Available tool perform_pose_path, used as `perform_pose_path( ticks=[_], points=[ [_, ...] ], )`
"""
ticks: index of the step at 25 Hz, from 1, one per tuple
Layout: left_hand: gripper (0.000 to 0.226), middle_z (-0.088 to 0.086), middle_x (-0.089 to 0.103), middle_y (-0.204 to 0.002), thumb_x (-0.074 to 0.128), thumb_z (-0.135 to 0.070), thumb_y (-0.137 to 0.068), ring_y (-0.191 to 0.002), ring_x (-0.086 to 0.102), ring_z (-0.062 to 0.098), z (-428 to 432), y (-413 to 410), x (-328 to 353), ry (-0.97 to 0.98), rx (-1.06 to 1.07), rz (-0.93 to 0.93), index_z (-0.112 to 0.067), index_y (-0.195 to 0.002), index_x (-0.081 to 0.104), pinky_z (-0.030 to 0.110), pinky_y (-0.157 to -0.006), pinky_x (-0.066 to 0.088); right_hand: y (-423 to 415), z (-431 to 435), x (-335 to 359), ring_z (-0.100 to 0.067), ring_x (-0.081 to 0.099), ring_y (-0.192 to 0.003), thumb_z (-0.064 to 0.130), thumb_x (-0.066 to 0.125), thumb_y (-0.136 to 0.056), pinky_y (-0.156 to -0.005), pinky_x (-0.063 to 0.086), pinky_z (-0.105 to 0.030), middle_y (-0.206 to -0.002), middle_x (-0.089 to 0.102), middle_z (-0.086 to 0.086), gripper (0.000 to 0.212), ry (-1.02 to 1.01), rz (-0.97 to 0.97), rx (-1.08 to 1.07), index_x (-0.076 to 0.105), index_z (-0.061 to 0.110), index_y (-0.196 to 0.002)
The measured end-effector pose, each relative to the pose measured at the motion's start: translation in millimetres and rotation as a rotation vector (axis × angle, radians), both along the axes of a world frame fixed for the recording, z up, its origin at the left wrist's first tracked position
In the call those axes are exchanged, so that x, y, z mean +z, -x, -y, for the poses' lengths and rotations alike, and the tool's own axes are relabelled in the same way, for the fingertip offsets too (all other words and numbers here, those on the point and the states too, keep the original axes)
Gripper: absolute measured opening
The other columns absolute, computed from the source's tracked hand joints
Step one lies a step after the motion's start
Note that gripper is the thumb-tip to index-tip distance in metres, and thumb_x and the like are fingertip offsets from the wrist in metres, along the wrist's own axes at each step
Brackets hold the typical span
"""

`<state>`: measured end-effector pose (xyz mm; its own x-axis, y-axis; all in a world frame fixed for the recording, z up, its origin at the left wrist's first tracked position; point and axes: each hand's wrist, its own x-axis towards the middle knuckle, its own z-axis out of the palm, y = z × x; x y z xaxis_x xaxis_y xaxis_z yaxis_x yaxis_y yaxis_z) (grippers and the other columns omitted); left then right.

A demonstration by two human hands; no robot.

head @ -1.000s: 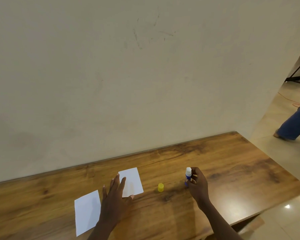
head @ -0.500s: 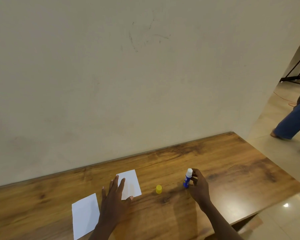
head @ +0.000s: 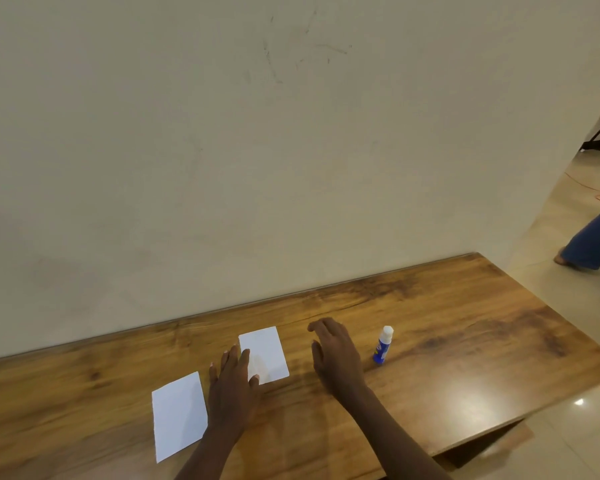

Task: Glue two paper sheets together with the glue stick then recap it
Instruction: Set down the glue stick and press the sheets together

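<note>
Two white paper sheets lie on the wooden table point(head: 465, 341). The left sheet point(head: 179, 415) lies bare and untouched. My left hand point(head: 232, 386) rests flat, fingers spread, with its fingertips on the near left edge of the right sheet point(head: 265, 353). The blue glue stick point(head: 381, 345) stands upright and uncapped, its white tip showing, with nothing touching it. My right hand point(head: 336, 355) hovers low between the right sheet and the glue stick, fingers apart and pointing left. The yellow cap is out of sight, where that hand covers the table.
A plain wall point(head: 291, 150) runs along the table's far edge. The table's right end and near edge drop to a tiled floor point(head: 568, 427). A person's leg in blue trousers point(head: 593, 237) is on the floor at the far right.
My right hand has let go of the glue stick and moved left, covering the spot where the yellow cap stood. The glue stick stays upright. My left hand stays on the right sheet.
</note>
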<state>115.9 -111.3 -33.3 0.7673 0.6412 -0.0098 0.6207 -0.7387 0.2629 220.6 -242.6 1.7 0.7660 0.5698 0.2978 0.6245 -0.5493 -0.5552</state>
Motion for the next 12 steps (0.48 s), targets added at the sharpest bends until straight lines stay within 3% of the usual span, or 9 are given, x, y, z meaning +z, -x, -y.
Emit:
perform_pose_path(
  ticks=[2,4,6,8,12],
  points=[
    [0.052,0.003,0.010,-0.155,0.036,-0.032,-0.095,-0.143,0.008,0.021,-2.8,4.6,1.1,0.035,0.000,0.020,-0.019,-0.142,0.018,0.040,-0.115,0.001,5.0,-3.0,-9.9,-0.018,0.047,-0.114,0.014,0.051,-0.087,-0.090,0.043,-0.025,-0.126,0.053,-0.005,0.031,0.075,-0.093,-0.002,0.049,0.013,-0.118],
    [0.052,0.003,0.011,-0.155,0.037,-0.031,-0.095,-0.143,0.008,0.021,-5.8,9.1,0.9,0.056,0.003,0.014,-0.019,-0.142,0.018,0.040,-0.115,0.002,7.4,-2.2,-14.1,-0.018,0.045,-0.118,0.021,0.051,-0.088,-0.100,0.038,-0.029,-0.130,0.050,-0.005,0.034,0.147,-0.122,-0.013,0.046,0.015,-0.121],
    [0.052,0.002,0.012,-0.155,0.036,-0.032,-0.095,-0.143,0.008,0.021,-8.5,12.5,-1.1,0.050,0.007,0.004,-0.018,-0.142,0.018,0.040,-0.115,0.003,10.6,-4.9,-15.5,-0.019,0.037,-0.128,0.026,0.046,-0.090,-0.113,0.022,-0.037,-0.137,0.045,-0.004,0.039,0.248,-0.123,0.006,0.040,0.017,-0.127],
    [0.052,0.002,0.013,-0.155,0.036,-0.033,-0.095,-0.142,0.009,0.021,-12.5,17.1,-1.7,0.044,0.028,0.007,-0.018,-0.142,0.020,0.040,-0.115,0.003,16.6,-14.6,-16.5,-0.020,0.030,-0.134,0.031,0.039,-0.092,-0.116,0.011,-0.042,-0.142,0.040,-0.004,0.043,0.348,-0.119,0.044,0.033,0.017,-0.132],
    [0.052,0.000,0.014,-0.154,0.034,-0.038,-0.095,-0.143,0.008,0.020,-24.9,28.9,0.1,0.057,0.050,-0.013,-0.020,-0.142,0.020,0.042,-0.115,-0.002,36.7,-43.2,-23.3,-0.026,0.037,-0.125,0.044,0.037,-0.090,-0.107,0.027,-0.040,-0.133,0.046,-0.010,0.049,0.463,-0.172,-0.083,0.038,0.008,-0.124]
  ],
)
